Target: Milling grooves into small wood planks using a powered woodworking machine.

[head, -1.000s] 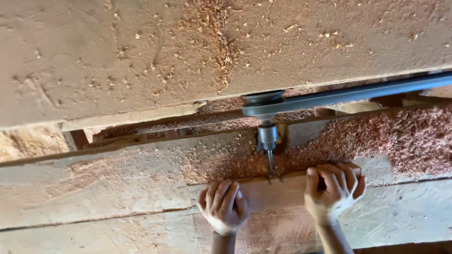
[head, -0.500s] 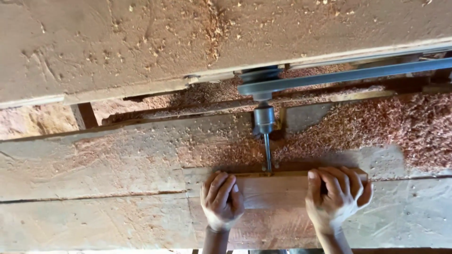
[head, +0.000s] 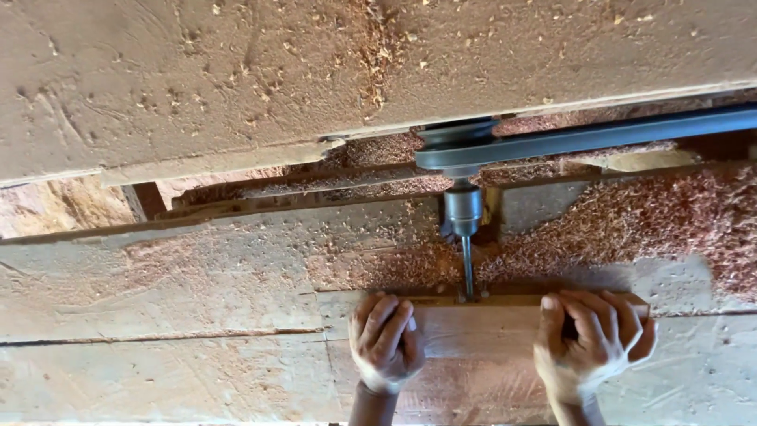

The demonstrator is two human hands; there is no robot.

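Since a second ago the bit (head: 467,268) shows longer above the board (head: 473,331). My left hand (head: 386,343) lies flat, fingers curled over its far edge; my right hand (head: 591,343) grips the right end. Sawdust (head: 631,229) crowds beyond; bare table (head: 158,300) lies left.

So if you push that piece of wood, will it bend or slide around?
The wooden block looks thick and squared, so it probably stays stiff. The bench under it is dusty with sawdust, so it may slide easily. Maybe that is why the left hand and right hand both press it near the drill bit.
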